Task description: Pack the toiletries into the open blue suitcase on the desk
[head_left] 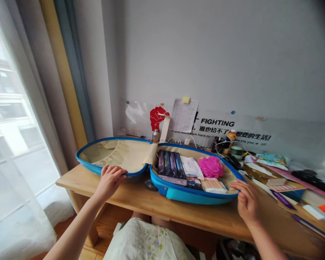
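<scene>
A blue suitcase (pixel 197 196) lies spread open on the wooden table, its lid half (pixel 127 155) to the left, lined in beige. My left hand (pixel 112 180) grips the near rim of the lid half, fingers curled over the edge. At the far right end of the packed half, my right hand (pixel 247 202) has its fingers hooked on the rim. Inside that half are a row of dark slim packages (pixel 172 166), a white packet (pixel 191 168), a pink bath puff (pixel 211 167) and a pack of cotton swabs (pixel 212 185).
The wooden table (pixel 273 224) carries clutter on the right: papers, a purple pen-like item (pixel 283 199) and a bottle (pixel 229 139). A metallic bottle (pixel 155 135) stands behind the suitcase hinge. A poster strip (pixel 219 122) is on the wall; curtains (pixel 54 72) hang at left.
</scene>
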{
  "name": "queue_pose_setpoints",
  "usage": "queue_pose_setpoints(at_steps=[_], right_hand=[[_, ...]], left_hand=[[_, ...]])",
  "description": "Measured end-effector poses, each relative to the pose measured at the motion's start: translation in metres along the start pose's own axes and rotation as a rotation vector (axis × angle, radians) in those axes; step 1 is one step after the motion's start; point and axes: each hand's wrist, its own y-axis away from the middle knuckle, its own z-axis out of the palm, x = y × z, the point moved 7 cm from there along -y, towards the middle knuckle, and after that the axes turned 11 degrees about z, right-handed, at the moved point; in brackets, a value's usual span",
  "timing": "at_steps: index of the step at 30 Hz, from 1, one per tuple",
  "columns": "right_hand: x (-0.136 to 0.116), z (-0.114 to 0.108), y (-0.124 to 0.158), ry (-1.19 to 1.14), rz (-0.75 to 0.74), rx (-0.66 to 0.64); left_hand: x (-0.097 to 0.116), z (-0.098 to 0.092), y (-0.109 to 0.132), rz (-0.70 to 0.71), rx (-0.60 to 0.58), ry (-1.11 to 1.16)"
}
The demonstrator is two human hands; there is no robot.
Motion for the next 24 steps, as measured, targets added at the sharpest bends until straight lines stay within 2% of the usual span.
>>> queue_pose_setpoints(at_steps=[5, 9, 13, 15, 17, 20, 24], right_hand=[[0.033, -0.027, -0.007, 0.016, 0.051, -0.056], [0.065, -0.047, -0.018, 0.049, 0.225, -0.126], [0.071, -0.052, -0.034, 0.137, 0.341, -0.212], [0.064, -0.045, -0.043, 0.142, 0.375, -0.273], [0.054, -0.029, -0.051, 0.125, 0.406, -0.391], [0.035, 0.006, -0.058, 0.147, 0.468, -0.586], [0.005, 0.053, -0.064, 0.29, 0.539, -0.799]], left_hand=[[0.044, 0.011, -0.011, 0.038, -0.008, 0.051], [0.078, 0.021, -0.021, 0.069, -0.011, 0.092], [0.105, 0.029, -0.029, 0.091, 0.001, 0.127], [0.116, 0.031, -0.032, 0.103, 0.003, 0.139], [0.127, 0.034, -0.036, 0.115, -0.007, 0.151], [0.142, 0.039, -0.041, 0.135, -0.039, 0.174], [0.155, 0.04, -0.046, 0.214, -0.06, 0.239]])
